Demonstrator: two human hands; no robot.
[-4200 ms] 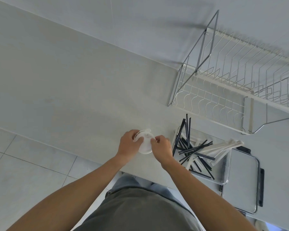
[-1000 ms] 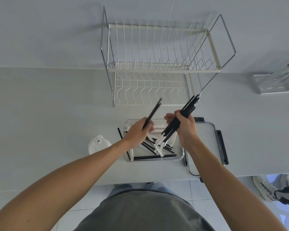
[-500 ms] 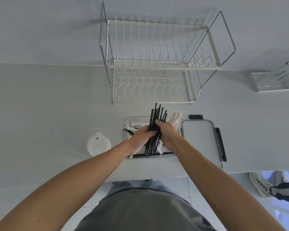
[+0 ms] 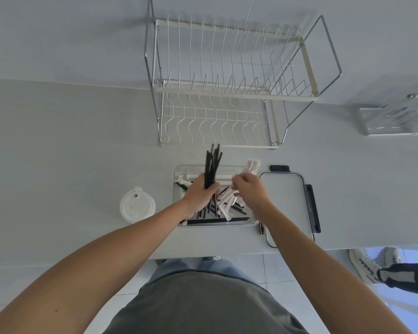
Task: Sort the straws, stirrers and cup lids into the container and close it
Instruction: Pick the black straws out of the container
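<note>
A clear rectangular container (image 4: 176, 179) stands on the white counter and holds black stirrers and white paper-wrapped straws. My left hand (image 4: 199, 194) grips a bundle of black stirrers (image 4: 211, 165) that stand upright over the container. My right hand (image 4: 247, 189) pinches a bunch of wrapped straws (image 4: 252, 166) that slant across the container. More stirrers and straws (image 4: 225, 210) lie loose on its floor. A stack of white cup lids (image 4: 137, 208) rests on the counter to the left. The container's lid (image 4: 284, 196), with black clips, lies flat just right of the container.
A two-tier wire dish rack (image 4: 227, 92) stands behind the container against the wall. A clear holder (image 4: 396, 119) sits at the far right. The counter's front edge runs just below the container. Another person's shoes (image 4: 369, 263) show on the floor at right.
My hands have parted: the left now holds the black stirrers alone, and the right has shifted right and taken hold of wrapped straws. Earlier, both hands held the cup lids at left.
</note>
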